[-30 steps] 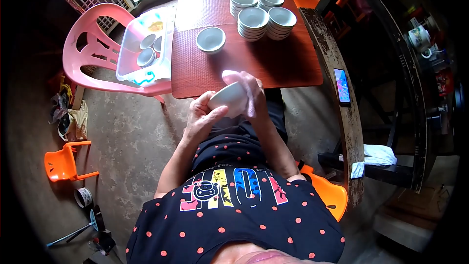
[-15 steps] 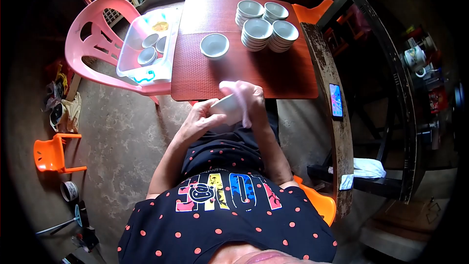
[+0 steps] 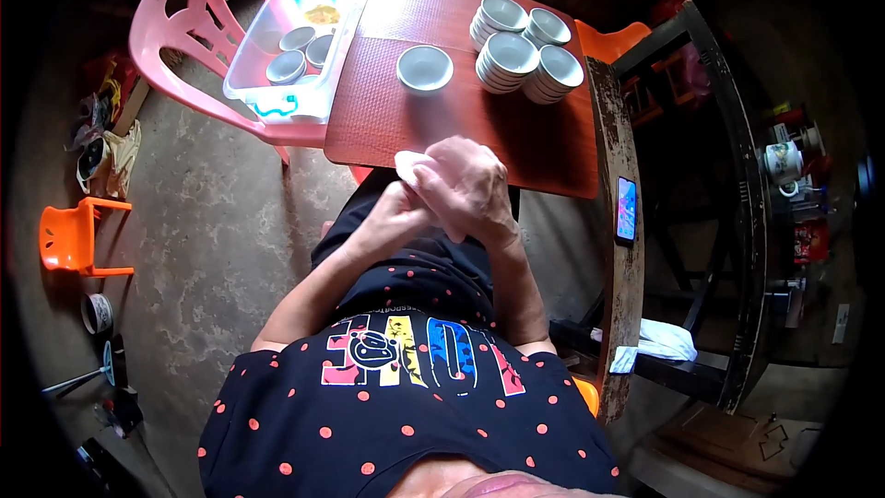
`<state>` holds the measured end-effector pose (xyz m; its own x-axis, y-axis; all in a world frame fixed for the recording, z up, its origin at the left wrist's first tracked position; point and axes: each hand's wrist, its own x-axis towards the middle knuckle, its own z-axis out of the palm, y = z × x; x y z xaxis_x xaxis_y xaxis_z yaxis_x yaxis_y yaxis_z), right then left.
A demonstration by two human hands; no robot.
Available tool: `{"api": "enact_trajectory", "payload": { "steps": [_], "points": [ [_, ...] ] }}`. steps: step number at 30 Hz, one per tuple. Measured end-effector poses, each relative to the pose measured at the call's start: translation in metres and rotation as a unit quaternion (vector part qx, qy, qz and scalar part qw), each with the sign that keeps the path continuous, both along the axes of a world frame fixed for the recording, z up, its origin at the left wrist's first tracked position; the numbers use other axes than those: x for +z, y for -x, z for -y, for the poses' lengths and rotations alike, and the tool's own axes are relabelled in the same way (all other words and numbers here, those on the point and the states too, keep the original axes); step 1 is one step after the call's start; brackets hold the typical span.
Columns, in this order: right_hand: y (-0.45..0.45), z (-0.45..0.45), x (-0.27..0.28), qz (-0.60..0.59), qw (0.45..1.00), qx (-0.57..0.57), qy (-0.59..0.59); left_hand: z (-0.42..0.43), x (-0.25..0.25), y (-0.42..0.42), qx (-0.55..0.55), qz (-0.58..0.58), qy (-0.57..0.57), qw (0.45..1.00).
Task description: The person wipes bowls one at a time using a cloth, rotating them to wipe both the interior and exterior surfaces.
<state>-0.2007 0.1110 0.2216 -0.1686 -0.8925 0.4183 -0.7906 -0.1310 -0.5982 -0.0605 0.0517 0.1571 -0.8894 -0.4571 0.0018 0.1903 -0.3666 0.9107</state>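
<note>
My two hands are together in front of the table's near edge. My left hand [image 3: 398, 214] is closed on a small bowl, mostly hidden behind the fingers. Over it lies my right hand [image 3: 466, 187], fingers curled round a pale cloth [image 3: 408, 164]; only a light patch shows past the knuckles, and where cloth ends and bowl begins is unclear. Beyond the hands, a single white bowl [image 3: 425, 68] stands upright on the red-brown table [image 3: 387, 125]. To its right are several stacks of similar bowls [image 3: 507, 56].
A clear plastic tub [image 3: 235, 83] holding several bowls rests on a pink chair [image 3: 152, 28] at the left. Along the right runs a worn wooden bench [image 3: 613, 295] with a phone [image 3: 627, 210] and a white cloth [image 3: 666, 341]. A small orange chair [image 3: 69, 238] stands far left.
My right hand has moved left over the bowl, covering it and most of the cloth. The whole view has shifted slightly as my head turned.
</note>
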Motion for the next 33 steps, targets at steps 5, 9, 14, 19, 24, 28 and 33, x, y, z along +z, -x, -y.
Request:
{"api": "enact_trajectory", "payload": {
  "steps": [5,9,14,19,24,28,33],
  "points": [
    [0.006,0.0,-0.058,0.12,0.968,0.011,0.218,0.008,0.006,0.005,0.056,-0.161,-0.311,0.935],
    [-0.028,-0.004,-0.075,0.043,0.949,-0.128,0.285,0.01,0.004,0.002,0.035,-0.153,-0.399,0.903],
    [0.007,-0.002,0.006,0.091,0.993,0.081,0.008,0.016,-0.005,-0.008,-0.024,-0.12,-0.152,0.981],
    [-0.011,0.007,-0.054,0.121,0.956,-0.06,0.262,0.011,0.014,-0.009,0.053,-0.167,-0.192,0.966],
    [-0.004,-0.007,-0.044,0.232,0.965,-0.036,0.119,0.016,0.019,-0.018,0.032,-0.053,-0.01,0.998],
    [-0.008,0.003,0.008,-0.054,0.992,0.032,0.113,0.0,0.034,-0.014,0.089,0.062,0.337,0.935],
    [0.0,-0.005,-0.045,0.603,0.786,0.054,0.126,0.008,0.036,-0.018,0.025,-0.014,0.144,0.989]
  ]
}}
